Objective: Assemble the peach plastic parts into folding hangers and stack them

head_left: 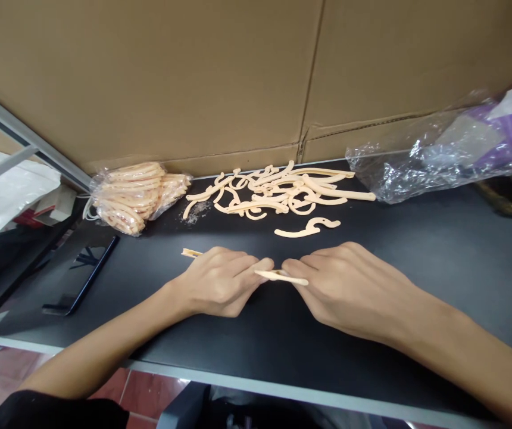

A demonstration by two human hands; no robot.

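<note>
Grips a slender, cream-coloured, curved piece in the clenched left hand and clenched right hand, just above the smooth black surface. Has a cream stick end poking out past the left hand, too hidden to tell whether held. Faces a lone, wavy cream piece and, farther back, a loose heap of curved cream pieces between a filled clear plastic bag and crumpled clear wrapping.

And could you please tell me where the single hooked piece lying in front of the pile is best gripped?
Probably by the long arm at the left of the hooked piece, pinched from above on the near side: it lies flat, apart from the pile behind, and that arm is slim, while the other end curls.
</note>
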